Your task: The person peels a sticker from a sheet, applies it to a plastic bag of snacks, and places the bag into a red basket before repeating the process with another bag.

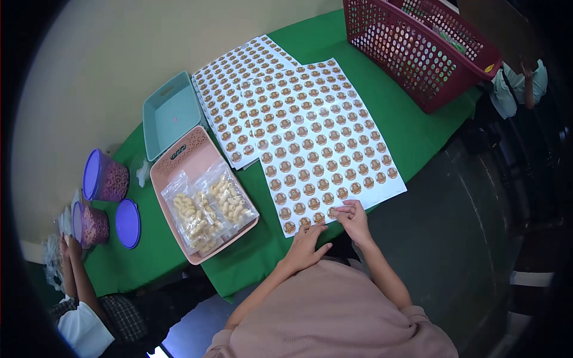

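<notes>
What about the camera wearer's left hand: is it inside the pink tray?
No, the left hand is at the near edge of the sticker sheet, outside the pink tray.

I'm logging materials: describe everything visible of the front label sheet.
The front label sheet looks like white paper printed with rows of round brown labels, their wording unreadable. It lies on green cloth, overlapping another sheet. Its near right corner is bare. Left hand and right hand seem to touch it.

Ref: teal tray (164, 123) on green cloth (412, 134). Two tubs (113, 181) left of it, nearer camera; loose purple lid (128, 224) also nearer. Maroon basket (406, 59) well apart, right of it.
</notes>
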